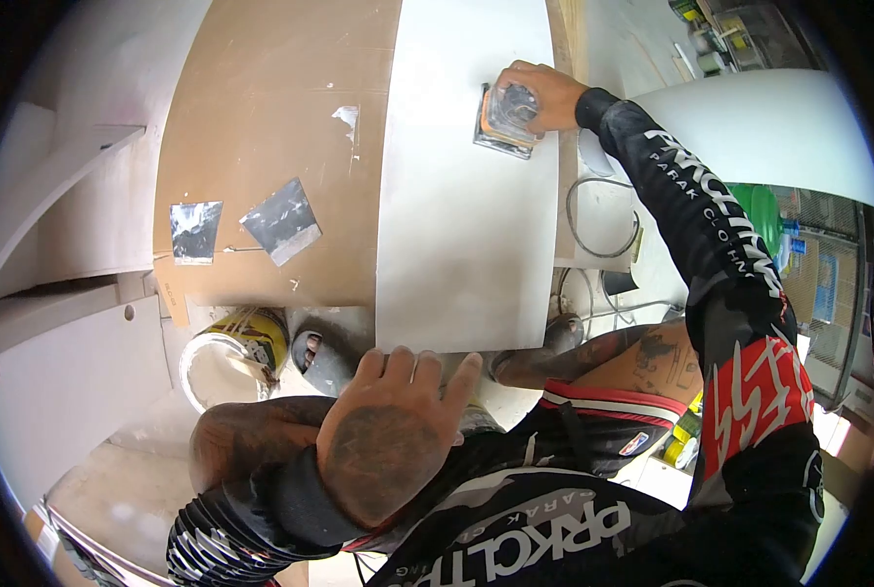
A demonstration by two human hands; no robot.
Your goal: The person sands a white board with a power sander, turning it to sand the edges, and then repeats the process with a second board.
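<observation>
A: Head view, quick. What are the hands doing?
B: Right hand (550, 96) is curling round a sander (501, 125), fingers closed over its top. Left hand (388, 430) is holding nothing visible; its fingers are spreading, tips at the white board's near edge. Can't tell if they're pressing.
A: Where's the sander?
B: It's sitting on the white board (464, 235), toward its far right side.
A: Rest of it?
B: Brown cardboard (280, 78) is lying left of the white board, carrying two dark sheets (280, 221). A bucket (282, 338) is standing near the board's near-left corner. A cable (570, 211) is looping off the board's right side.
A: Risks?
B: My guess: the sander is sitting close to the right edge, so drifting sideways could be tipping it and gouging that edge. The cable could be snagging if pulled. Weak left-hand support could be letting the board slide.
</observation>
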